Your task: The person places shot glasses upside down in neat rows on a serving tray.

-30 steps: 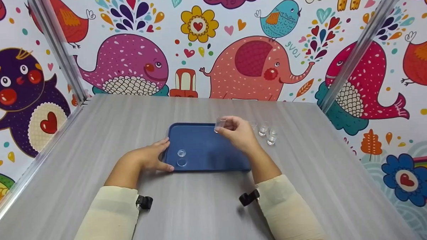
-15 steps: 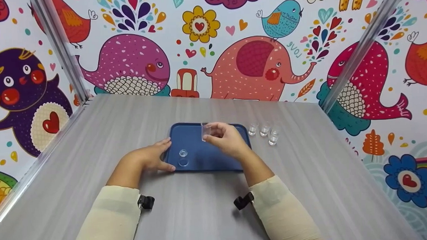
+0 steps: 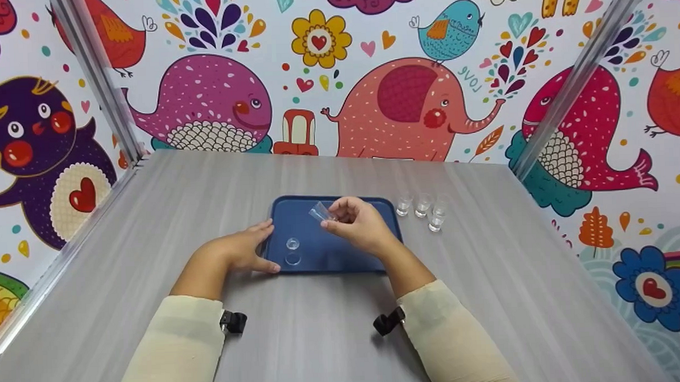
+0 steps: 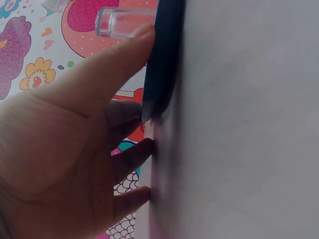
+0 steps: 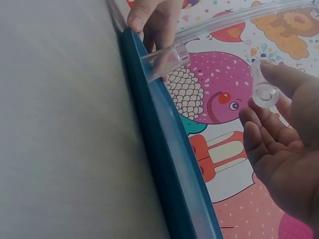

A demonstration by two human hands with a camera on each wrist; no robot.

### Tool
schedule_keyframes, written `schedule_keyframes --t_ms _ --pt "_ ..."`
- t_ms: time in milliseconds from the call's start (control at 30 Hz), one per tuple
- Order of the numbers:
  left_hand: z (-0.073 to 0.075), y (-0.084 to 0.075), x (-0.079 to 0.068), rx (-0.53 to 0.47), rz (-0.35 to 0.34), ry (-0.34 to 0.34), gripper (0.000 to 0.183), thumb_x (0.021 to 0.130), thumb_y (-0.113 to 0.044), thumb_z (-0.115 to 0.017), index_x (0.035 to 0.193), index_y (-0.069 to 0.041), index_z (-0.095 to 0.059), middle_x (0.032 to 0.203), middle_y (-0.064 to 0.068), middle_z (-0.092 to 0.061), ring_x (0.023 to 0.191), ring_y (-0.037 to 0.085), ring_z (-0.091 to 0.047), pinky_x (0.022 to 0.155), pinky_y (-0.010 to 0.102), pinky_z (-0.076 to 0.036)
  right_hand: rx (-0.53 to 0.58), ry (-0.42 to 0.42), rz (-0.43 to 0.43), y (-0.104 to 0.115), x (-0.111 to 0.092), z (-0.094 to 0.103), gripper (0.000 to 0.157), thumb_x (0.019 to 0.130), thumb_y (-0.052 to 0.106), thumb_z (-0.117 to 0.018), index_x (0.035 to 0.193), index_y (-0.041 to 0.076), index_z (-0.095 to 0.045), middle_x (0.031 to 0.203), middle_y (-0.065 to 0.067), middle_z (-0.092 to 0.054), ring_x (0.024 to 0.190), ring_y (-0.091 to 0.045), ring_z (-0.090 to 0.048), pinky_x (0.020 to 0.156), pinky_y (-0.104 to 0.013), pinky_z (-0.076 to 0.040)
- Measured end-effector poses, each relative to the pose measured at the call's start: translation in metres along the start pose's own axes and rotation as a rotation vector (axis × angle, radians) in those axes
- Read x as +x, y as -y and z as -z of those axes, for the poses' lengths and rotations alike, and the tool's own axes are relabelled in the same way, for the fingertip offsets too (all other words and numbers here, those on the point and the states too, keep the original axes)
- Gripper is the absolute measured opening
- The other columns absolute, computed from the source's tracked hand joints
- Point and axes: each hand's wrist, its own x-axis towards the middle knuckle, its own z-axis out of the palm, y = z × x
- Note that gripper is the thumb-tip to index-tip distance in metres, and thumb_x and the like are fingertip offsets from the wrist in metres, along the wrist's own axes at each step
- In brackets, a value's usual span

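Observation:
My right hand [image 3: 357,227] pinches a clear shot glass [image 3: 320,212] between thumb and fingers, tilted above the blue tray [image 3: 336,253]. In the right wrist view the held shot glass [image 5: 265,92] shows its thick base. A second shot glass [image 3: 293,250] stands upside down on the tray's left side, its base upward. My left hand [image 3: 240,251] lies against the tray's left edge, fingers extended, thumb at the near corner. In the left wrist view that thumb touches the tray rim [image 4: 167,55] and the other fingertips reach the table.
Three more shot glasses stand upright on the table just right of the tray, the nearest glass [image 3: 435,222] among them. The grey table [image 3: 300,339] meets brightly patterned walls [image 3: 308,101] at the back and sides, with metal posts [image 3: 101,86] in the corners.
My right hand has moved left with the shot glass, from the tray's far right to above its middle, and the glass has gone from upright to tilted. The left hand stays on the tray.

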Motion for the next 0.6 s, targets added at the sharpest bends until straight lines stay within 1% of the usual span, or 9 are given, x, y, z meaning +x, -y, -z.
schedule_keyframes --t_ms 133,267,367,467,600 --pt "-0.001 0.0 -0.001 -0.004 -0.001 -0.005 0.111 0.09 -0.051 -0.084 0.171 -0.005 -0.023 0.182 0.011 -0.012 0.167 0.044 -0.015 0.135 0.064 -0.018 -0.045 -0.002 0.01 -0.002 -0.001 -0.003 0.026 0.093 0.031 -0.086 0.113 0.017 -0.076 0.096 -0.001 -0.072 0.085 -0.015 -0.065 0.072 -0.023 -0.056" --pt "0.0 0.0 -0.001 -0.003 0.003 -0.005 0.111 0.09 -0.051 -0.084 0.171 -0.006 -0.022 0.183 0.011 -0.012 0.167 0.045 -0.015 0.135 0.065 -0.018 -0.11 0.005 0.025 -0.003 -0.001 -0.008 0.029 0.095 0.035 -0.083 0.118 0.017 -0.08 0.1 -0.002 -0.071 0.087 -0.015 -0.062 0.071 -0.022 -0.053" --pt "0.0 -0.001 -0.001 0.0 0.012 -0.003 0.112 0.09 -0.053 -0.084 0.171 -0.008 -0.022 0.183 0.009 -0.011 0.167 0.045 -0.015 0.134 0.065 -0.018 -0.135 0.02 0.03 -0.004 -0.001 -0.012 0.033 0.095 0.031 -0.084 0.122 0.013 -0.08 0.103 -0.003 -0.07 0.089 -0.015 -0.062 0.072 -0.021 -0.054" --pt "0.0 -0.001 -0.001 0.003 0.021 0.0 0.112 0.09 -0.054 -0.083 0.172 -0.009 -0.022 0.183 0.008 -0.011 0.167 0.045 -0.015 0.134 0.066 -0.018 -0.132 0.035 0.021 -0.005 -0.002 -0.015 0.035 0.094 0.027 -0.085 0.126 0.012 -0.078 0.107 -0.003 -0.072 0.092 -0.014 -0.065 0.076 -0.021 -0.058" --pt "-0.001 -0.001 0.0 0.008 0.029 0.002 0.112 0.089 -0.055 -0.083 0.172 -0.01 -0.022 0.183 0.008 -0.011 0.167 0.045 -0.015 0.134 0.067 -0.018 -0.104 0.047 0.01 -0.006 -0.003 -0.019 0.037 0.096 0.023 -0.083 0.131 0.015 -0.076 0.114 -0.002 -0.078 0.097 -0.015 -0.07 0.085 -0.025 -0.063"
